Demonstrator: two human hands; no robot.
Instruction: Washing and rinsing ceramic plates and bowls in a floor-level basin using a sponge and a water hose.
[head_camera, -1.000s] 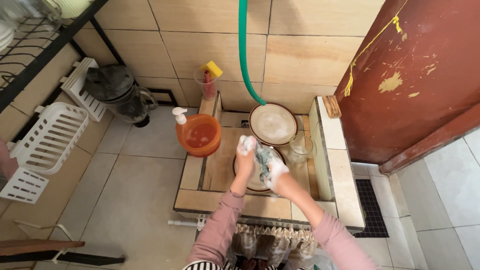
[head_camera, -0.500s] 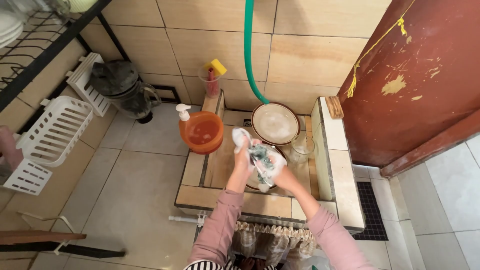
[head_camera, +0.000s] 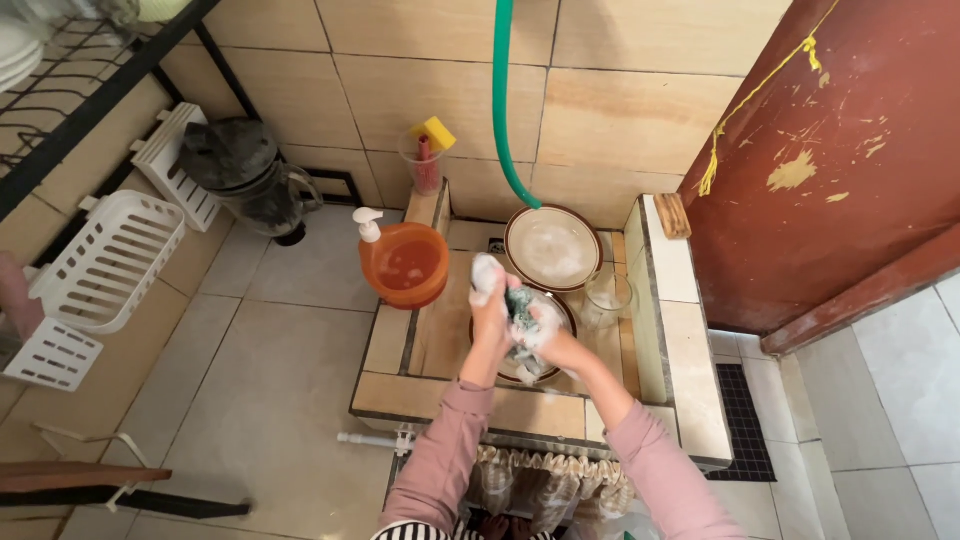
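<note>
I lean over a low tiled wash basin (head_camera: 690, 365). My left hand (head_camera: 488, 305), white with foam, grips a soapy clear item that looks like a glass (head_camera: 530, 345). My right hand (head_camera: 552, 338) presses a green scrubbing pad (head_camera: 520, 303) against it. Both hands hover over a brown-rimmed plate (head_camera: 548, 374) lying in the basin. A second soapy brown-rimmed plate (head_camera: 552, 247) leans at the basin's back, just beyond my hands.
A clear glass (head_camera: 607, 297) stands right of my hands. An orange bowl (head_camera: 405, 265) and a pump bottle (head_camera: 368, 226) sit at the left rim. A green hose (head_camera: 508, 120) hangs from above. White baskets (head_camera: 100, 265) and a dark jug (head_camera: 245, 175) are on the floor left; a red door (head_camera: 830, 150) stands right.
My hands have shifted slightly together over the plate while the pad rubs the soapy item. The view has drifted a little.
</note>
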